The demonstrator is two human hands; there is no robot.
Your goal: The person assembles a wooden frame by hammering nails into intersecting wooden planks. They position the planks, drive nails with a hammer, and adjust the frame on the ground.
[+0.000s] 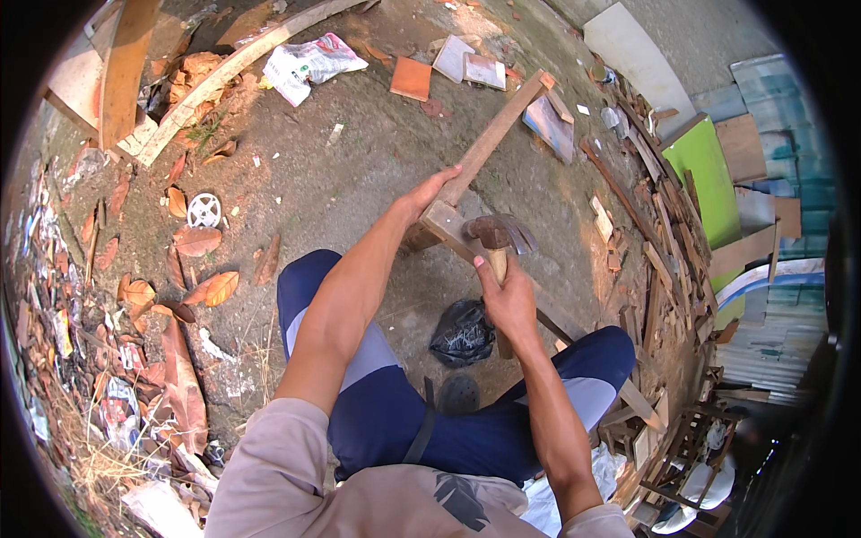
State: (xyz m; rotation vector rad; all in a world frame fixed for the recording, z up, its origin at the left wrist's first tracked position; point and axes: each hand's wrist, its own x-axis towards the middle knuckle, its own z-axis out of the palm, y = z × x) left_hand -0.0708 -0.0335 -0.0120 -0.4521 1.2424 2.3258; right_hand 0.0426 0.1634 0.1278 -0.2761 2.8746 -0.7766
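My right hand [508, 296] is closed round the wooden handle of a claw hammer [493, 231], high up near its rusty head. The head is close above a short wooden piece [443, 218]; whether they touch I cannot tell. This piece lies across the near end of a long wooden batten [502, 124], which slants away to the far right. My left hand [430, 192] grips the batten beside the joint, its fingers partly hidden by the wood. Between my knees, a black plastic bag [463, 334] rests on the ground.
Dry leaves [215, 289] and litter cover the left ground, around a white plastic wheel [204, 211]. A filled sack [312, 67] and an orange tile [411, 79] lie farther off. Scrap wood [668, 242] is heaped at right, beside a green panel [707, 184].
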